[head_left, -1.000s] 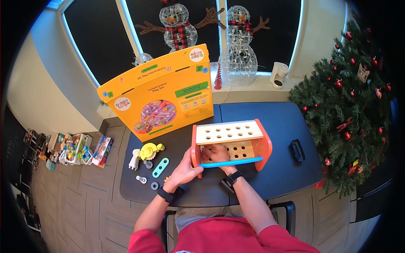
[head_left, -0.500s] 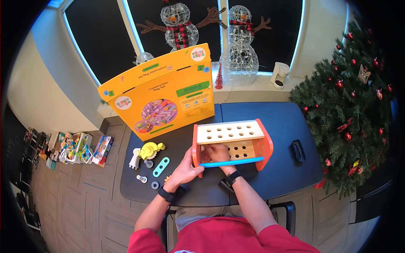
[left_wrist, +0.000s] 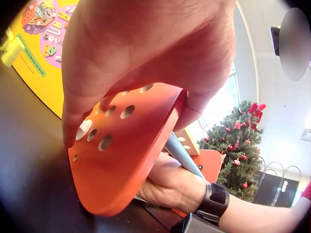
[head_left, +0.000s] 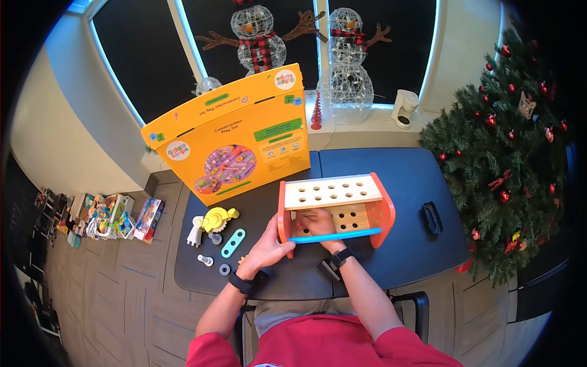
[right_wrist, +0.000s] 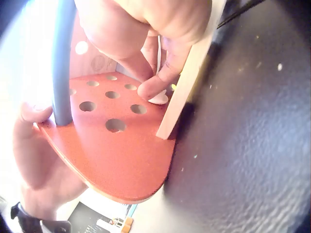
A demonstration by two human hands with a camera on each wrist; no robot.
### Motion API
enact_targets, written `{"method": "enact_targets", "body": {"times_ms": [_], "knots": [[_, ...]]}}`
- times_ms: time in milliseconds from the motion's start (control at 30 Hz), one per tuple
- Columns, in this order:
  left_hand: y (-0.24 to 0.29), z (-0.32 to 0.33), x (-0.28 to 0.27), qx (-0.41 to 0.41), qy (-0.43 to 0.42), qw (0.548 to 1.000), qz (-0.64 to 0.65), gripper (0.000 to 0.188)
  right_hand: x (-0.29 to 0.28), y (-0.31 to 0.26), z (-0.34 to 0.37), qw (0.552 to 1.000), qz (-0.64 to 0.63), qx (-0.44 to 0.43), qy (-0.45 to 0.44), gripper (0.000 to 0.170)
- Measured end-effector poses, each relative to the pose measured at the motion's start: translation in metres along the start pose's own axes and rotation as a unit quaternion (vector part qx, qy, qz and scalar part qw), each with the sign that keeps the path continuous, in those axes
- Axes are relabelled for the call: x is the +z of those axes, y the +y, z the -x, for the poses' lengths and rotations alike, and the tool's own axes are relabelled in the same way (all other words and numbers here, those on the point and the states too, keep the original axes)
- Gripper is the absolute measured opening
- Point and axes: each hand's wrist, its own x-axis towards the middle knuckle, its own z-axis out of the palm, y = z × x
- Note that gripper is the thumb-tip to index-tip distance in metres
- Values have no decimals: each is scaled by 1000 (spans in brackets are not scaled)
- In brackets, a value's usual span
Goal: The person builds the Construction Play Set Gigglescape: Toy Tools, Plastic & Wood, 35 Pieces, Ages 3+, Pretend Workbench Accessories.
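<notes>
A toy workbench (head_left: 333, 189) of pale wood with holes, red end panels and a blue front bar (head_left: 336, 235) sits on the dark table. My left hand (head_left: 269, 244) grips its left red end panel (left_wrist: 116, 160), thumb over the front edge and fingers on the outer face. Beside those fingertips, a white round piece (left_wrist: 84, 129) shows at a hole. Inside the bench, my right hand (head_left: 317, 221) reaches below the top board, its fingers pinching a small white part with a round flange (right_wrist: 158, 99) against the panel's inner face. The fingers hide most of that part.
Left of the bench lie a yellow toy piece (head_left: 217, 219), a teal strip with holes (head_left: 232, 243), a white bolt (head_left: 205, 260) and a grey ring (head_left: 224, 269). A large yellow box (head_left: 244, 134) stands behind. A black strap-like object (head_left: 431, 218) lies at the right.
The right hand's fingers shift slightly inside the bench, beside the left panel. The left hand keeps its grip and the bench stays in place.
</notes>
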Motion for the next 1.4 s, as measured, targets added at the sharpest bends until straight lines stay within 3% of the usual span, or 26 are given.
{"method": "enact_targets", "body": {"times_ms": [133,233,533,633,733,800,933,1000,1100,1400], "knots": [[4,1,1,5,4,1000,4,82,0,-5,1,999,5,20,-26,21],[14,1,1,-35,-4,999,35,80,-1,-6,0,999,15,21,-38,21],[3,1,1,11,8,1000,-2,79,0,-14,2,995,79,53,-23,20],[14,2,1,-43,-4,999,30,79,-1,-13,0,997,44,58,-29,20],[11,1,1,-47,-6,998,36,79,1,-9,2,999,12,21,-20,23],[-1,0,1,-2,3,1000,-3,80,0,-9,2,999,18,23,-28,23],[7,1,2,-20,0,1000,17,80,-1,-5,0,998,35,12,-51,23],[-2,0,2,20,8,1000,-17,80,-1,-7,1,997,48,15,-53,22],[16,1,2,-40,-8,998,42,80,1,-11,2,996,73,22,-51,21],[11,1,3,-22,-1,999,38,80,5,-11,3,999,41,18,-18,20]]}}
